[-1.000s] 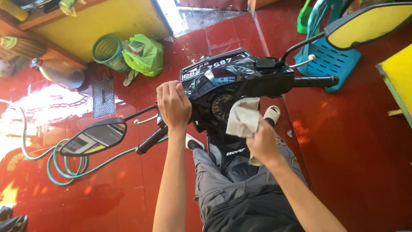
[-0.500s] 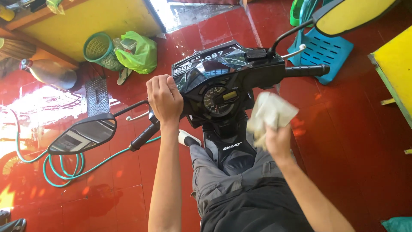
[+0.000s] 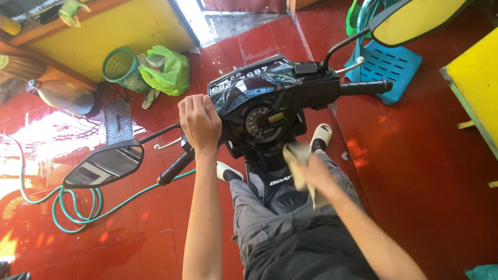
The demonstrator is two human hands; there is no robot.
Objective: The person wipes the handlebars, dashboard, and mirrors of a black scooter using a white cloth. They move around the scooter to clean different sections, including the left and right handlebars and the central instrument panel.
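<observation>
The right hand (image 3: 316, 173) came down with its pale cloth (image 3: 296, 166). A second ago the rag was up against the speedometer (image 3: 262, 123); then it swung out to the side, clear of the dash; now it pressed low on the black panel under the dial, between the knees. With the cloth gone from it, the round gauge showed in full.

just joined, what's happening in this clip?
A person sits astride a black scooter parked on a red tiled floor. Their left hand rests on the handlebar cover beside the speedometer. Their right hand presses a pale cloth against the panel below the dash. A green hose lies coiled to the left.
</observation>
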